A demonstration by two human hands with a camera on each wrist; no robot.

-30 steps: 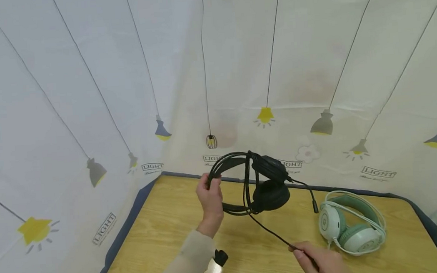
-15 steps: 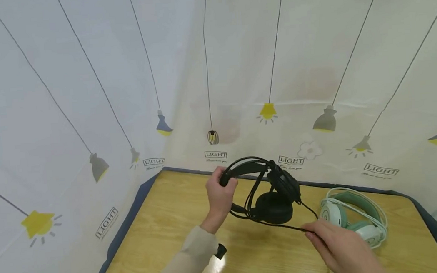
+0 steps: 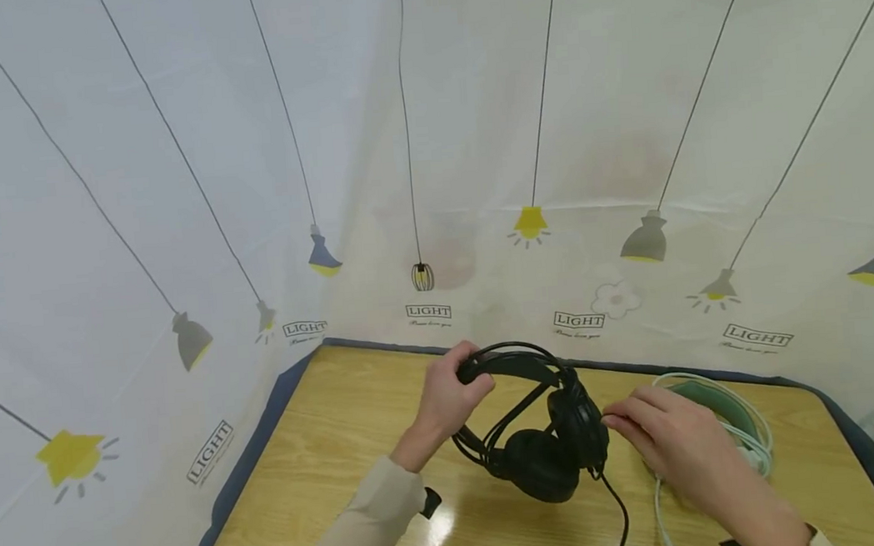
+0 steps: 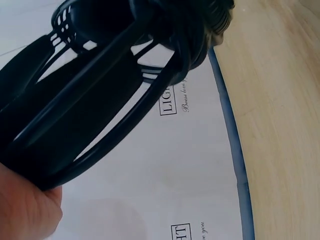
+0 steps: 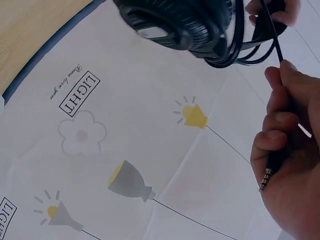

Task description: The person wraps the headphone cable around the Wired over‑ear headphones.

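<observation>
Black headphones [image 3: 542, 465] hang above the table, held by my left hand [image 3: 445, 399], whose fingers and thumb grip the headband. Strands of black cable run along the band, seen close in the left wrist view beside the headband [image 4: 75, 100]. My right hand [image 3: 675, 434] is just right of an ear cup [image 3: 581, 423]. In the right wrist view its curled fingers [image 5: 277, 120] hold the black cable [image 5: 272, 25], and a metal-ringed audio plug [image 5: 266, 180] sticks out below them. From the ear cup a short dark lead [image 3: 622, 508] dangles.
White and green headphones [image 3: 719, 406] lie on the wooden table [image 3: 354, 395] at the right, partly behind my right hand. Their pale cable [image 3: 660, 514] trails forward. A lamp-patterned cloth wall [image 3: 489, 136] rises behind the table's dark blue edge.
My right hand has moved right and up with the cable, from below the black headphones to beside the ear cup. The headphones have shifted right and lower, with the left hand still gripping the band.
</observation>
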